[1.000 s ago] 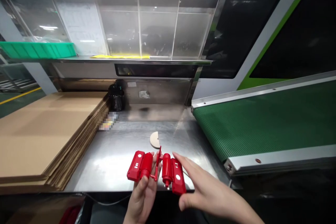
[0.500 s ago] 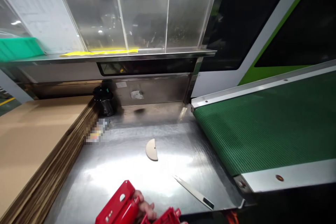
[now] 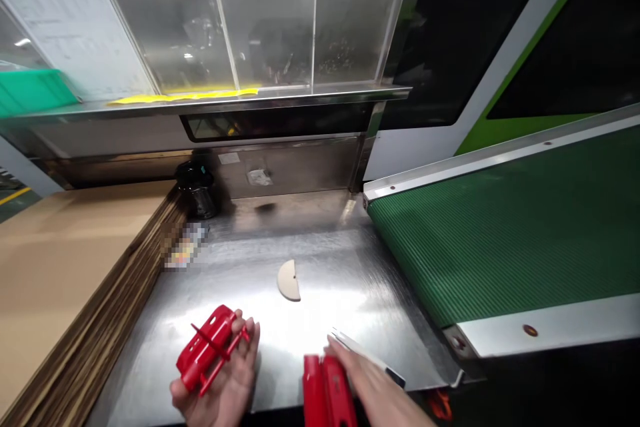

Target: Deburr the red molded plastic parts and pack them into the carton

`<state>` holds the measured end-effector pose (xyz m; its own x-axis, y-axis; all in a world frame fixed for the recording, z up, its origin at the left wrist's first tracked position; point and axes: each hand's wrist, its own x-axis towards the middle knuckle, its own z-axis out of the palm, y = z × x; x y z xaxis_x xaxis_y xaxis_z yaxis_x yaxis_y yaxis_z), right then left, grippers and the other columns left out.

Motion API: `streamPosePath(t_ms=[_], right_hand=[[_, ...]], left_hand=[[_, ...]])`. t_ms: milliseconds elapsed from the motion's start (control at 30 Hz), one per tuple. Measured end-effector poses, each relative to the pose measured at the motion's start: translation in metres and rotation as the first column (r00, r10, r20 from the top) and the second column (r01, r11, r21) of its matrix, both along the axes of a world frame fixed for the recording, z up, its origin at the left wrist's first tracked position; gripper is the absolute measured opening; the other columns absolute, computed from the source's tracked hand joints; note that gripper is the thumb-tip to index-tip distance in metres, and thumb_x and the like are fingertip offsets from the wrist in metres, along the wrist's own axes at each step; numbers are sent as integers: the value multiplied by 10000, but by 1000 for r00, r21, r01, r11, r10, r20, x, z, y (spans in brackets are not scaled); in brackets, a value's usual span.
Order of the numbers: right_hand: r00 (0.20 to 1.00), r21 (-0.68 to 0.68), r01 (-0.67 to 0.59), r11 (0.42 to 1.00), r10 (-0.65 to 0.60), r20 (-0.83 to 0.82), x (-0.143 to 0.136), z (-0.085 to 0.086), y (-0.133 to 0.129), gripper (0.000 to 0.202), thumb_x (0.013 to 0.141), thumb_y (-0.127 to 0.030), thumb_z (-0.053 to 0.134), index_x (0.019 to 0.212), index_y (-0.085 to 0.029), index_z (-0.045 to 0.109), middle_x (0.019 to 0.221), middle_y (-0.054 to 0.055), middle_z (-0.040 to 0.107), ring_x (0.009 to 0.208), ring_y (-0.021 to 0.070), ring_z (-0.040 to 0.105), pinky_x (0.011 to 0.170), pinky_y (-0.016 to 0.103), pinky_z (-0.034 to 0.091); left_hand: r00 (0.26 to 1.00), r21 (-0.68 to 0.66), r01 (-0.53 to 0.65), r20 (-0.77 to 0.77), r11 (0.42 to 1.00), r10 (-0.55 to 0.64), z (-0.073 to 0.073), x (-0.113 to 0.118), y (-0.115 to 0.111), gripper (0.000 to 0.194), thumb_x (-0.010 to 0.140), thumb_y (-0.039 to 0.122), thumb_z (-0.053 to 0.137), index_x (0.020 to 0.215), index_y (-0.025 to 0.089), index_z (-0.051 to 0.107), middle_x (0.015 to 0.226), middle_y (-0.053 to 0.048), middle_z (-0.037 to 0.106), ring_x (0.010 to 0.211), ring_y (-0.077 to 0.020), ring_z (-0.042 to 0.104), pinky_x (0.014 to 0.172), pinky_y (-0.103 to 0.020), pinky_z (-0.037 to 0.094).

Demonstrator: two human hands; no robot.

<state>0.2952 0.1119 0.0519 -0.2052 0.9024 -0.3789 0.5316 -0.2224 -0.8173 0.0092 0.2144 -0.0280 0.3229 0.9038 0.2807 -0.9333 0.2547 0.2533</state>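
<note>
At seven o'clock our half-curled left hand [image 3: 233, 380] cradled a glossy, bar-crossed red part [image 3: 207, 345], while towards five our right hand [image 3: 375, 387] gripped a smooth, rounded red block [image 3: 315, 390].

A brushed-metal tabletop [image 3: 225, 263] fills the lower middle of the frame, white glare spread over its front. Above, a metal shelf [image 3: 320, 97] runs from the left edge past centre, hazy panes [image 3: 270, 27] rising behind it. Dark panels [image 3: 465, 27] with grey and green borders stand upper right, over a ribbed green conveyor [image 3: 530, 227]. A yellow floor line [image 3: 15, 195] shows far left.
</note>
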Motion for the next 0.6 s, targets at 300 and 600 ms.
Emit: streamPosePath(t_ms=[300, 600], right_hand=[[828, 298, 321, 899, -420, 373, 47, 7, 105, 1043, 845, -319, 754, 1679, -27, 199, 1586, 335, 469, 1497, 444, 454, 1202, 562, 366], [976, 201, -190, 961, 163, 142, -56, 2, -1, 164, 1002, -322, 629, 1001, -270, 784, 943, -3, 806, 865, 189, 753, 779, 280, 570]], left_hand=[[962, -134, -140, -254, 981, 103, -20, -17, 6, 493, 908, 455, 777, 1304, 163, 773, 1392, -161, 748, 1431, -363, 606, 1247, -419, 466], [947, -203, -236, -266, 950, 179, -15, -12, 16, 557, 819, 529, 873, 1200, 132, 785, 1282, -186, 790, 1428, -381, 606, 1291, -466, 399]])
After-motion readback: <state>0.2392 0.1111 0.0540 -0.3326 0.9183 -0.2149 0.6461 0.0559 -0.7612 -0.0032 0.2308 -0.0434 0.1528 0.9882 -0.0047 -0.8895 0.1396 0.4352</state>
